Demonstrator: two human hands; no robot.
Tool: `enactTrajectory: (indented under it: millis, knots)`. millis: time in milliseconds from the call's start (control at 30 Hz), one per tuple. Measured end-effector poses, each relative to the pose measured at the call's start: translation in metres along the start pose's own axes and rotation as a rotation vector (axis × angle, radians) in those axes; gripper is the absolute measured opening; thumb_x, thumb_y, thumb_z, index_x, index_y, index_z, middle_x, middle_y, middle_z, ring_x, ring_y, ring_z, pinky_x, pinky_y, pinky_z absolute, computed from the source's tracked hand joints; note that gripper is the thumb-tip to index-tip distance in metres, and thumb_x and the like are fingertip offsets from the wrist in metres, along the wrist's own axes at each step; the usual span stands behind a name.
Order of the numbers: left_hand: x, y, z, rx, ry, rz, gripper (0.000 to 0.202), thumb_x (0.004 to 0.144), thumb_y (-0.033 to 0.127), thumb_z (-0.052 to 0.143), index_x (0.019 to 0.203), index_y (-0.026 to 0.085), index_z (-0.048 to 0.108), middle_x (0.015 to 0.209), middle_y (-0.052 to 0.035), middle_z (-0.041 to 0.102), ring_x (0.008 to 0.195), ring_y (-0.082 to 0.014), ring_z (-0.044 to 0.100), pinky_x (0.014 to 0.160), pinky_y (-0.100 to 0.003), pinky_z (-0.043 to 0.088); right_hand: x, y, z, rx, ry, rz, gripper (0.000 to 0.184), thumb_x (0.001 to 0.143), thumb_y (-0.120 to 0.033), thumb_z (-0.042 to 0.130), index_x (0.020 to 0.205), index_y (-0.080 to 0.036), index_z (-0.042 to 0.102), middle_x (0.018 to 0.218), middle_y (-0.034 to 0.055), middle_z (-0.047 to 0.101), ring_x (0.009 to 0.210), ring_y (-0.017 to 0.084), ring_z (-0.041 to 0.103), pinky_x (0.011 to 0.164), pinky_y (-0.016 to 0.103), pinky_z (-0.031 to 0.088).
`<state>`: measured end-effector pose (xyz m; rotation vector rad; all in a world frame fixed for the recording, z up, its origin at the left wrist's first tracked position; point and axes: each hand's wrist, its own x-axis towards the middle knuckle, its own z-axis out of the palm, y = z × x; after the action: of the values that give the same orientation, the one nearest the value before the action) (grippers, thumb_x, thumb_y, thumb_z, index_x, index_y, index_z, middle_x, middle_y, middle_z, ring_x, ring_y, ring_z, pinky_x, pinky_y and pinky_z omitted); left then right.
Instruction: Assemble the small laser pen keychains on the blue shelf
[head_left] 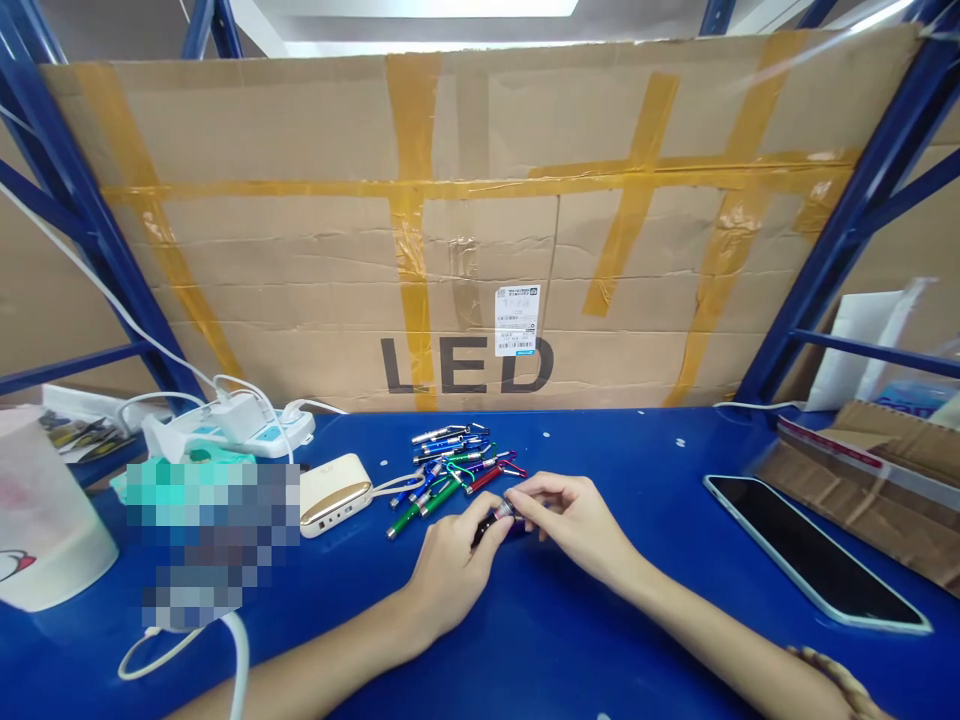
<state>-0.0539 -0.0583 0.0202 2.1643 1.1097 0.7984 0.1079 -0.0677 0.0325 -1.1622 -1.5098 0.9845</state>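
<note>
Both my hands meet over the blue table top, pinching one small dark keychain flashlight. My left hand grips its body from the left with the fingers curled round it. My right hand pinches its silver end from the right. Just behind them lies a loose pile of several coloured keychain flashlights in green, blue, red and silver, with carabiner clips.
A white and gold power bank lies left of the pile. Behind it sits a white power strip with plugs and cables. A black tablet rests at the right, beside cardboard boxes. A taped cardboard sheet stands behind. A white container is far left.
</note>
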Motion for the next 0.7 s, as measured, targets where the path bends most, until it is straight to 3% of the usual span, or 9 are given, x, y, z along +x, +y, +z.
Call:
enactTrajectory:
  millis: [300, 700]
  knots:
    - [0.0024, 0.0021, -0.0028, -0.014, -0.031, -0.045, 0.024, 0.09, 0.036, 0.033, 0.092, 0.025, 0.054, 0.077, 0.0034, 0.062, 0.07, -0.0148, 0.056, 0.066, -0.023, 0.037, -0.0002, 0.0011, 0.002, -0.099, 0.089, -0.1, 0.029, 0.075, -0.043, 0.061, 0.075, -0.015, 0.071, 0.063, 0.0032, 0.062, 0.054, 0.012, 0.055, 0.047, 0.022, 0.047]
    - [0.0051, 0.0023, -0.003, 0.005, -0.015, -0.03, 0.023, 0.09, 0.034, 0.034, 0.096, 0.026, 0.056, 0.077, 0.0047, 0.063, 0.07, -0.0138, 0.056, 0.064, -0.022, 0.036, -0.001, 0.0008, 0.001, -0.209, 0.168, -0.225, 0.023, 0.078, -0.035, 0.059, 0.07, -0.017, 0.069, 0.067, 0.0041, 0.064, 0.053, 0.012, 0.057, 0.048, 0.022, 0.045]
